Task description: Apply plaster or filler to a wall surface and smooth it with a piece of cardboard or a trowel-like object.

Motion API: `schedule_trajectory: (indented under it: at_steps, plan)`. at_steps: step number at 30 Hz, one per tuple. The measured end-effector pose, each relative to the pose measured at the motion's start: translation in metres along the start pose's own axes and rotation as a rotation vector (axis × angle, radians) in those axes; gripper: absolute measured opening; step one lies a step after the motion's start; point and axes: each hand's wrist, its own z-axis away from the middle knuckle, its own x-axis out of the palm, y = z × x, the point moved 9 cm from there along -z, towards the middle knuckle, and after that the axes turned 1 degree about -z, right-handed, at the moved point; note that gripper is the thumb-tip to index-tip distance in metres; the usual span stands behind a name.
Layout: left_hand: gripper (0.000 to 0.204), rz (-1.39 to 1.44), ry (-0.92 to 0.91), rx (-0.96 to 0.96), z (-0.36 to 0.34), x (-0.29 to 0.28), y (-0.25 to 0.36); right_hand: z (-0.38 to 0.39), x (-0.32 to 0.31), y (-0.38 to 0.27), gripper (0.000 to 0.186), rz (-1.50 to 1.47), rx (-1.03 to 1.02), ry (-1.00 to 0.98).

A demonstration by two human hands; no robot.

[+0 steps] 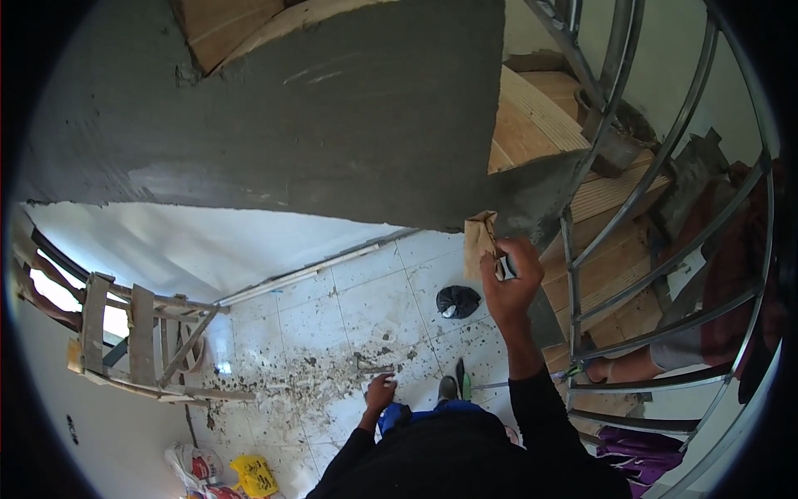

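My right hand (pixel 514 279) is raised beside the lower edge of the grey plastered stair side (pixel 349 125). Its fingers are closed on a folded piece of brown paper or card (pixel 480 243), whose top end reaches close to the plaster. A small dark and white shape shows between the fingers; I cannot make it out. Lower down, my left hand (pixel 381 392) hangs in front of my body with its fingers curled. Just beyond it is a thin grey tool-like shape (pixel 374 368); whether the hand touches it is unclear.
Wooden stair treads (pixel 540 108) and a curved metal railing (pixel 686 121) rise on the right, with a bucket (pixel 615 141). Behind the railing is another person's leg (pixel 632 366). Mortar bits dirty the tiled floor (pixel 366 287). There are a black bag (pixel 458 301), a wooden trestle (pixel 141 333) and a yellow bag (pixel 254 476).
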Motion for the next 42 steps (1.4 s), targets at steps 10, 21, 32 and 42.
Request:
schedule_trajectory:
  at_steps: [10,21,32,42]
  plan:
    - [0.064,-0.411,0.495,1.011,0.034,-0.213,0.518,0.11,0.019,0.059,0.014,-0.209,0.474,-0.081]
    - [0.071,-0.535,0.408,1.01,0.018,-0.198,0.518,0.012,-0.035,0.038,0.016,-0.005,0.247,0.034]
    - [0.06,-0.141,-0.178,0.348,-0.012,-0.004,0.17,-0.123,-0.015,-0.099,0.022,0.19,-0.438,0.024]
    - [0.046,-0.014,-0.184,-0.593,0.114,0.029,-0.186,-0.056,0.032,-0.045,0.024,0.19,-0.379,-0.026]
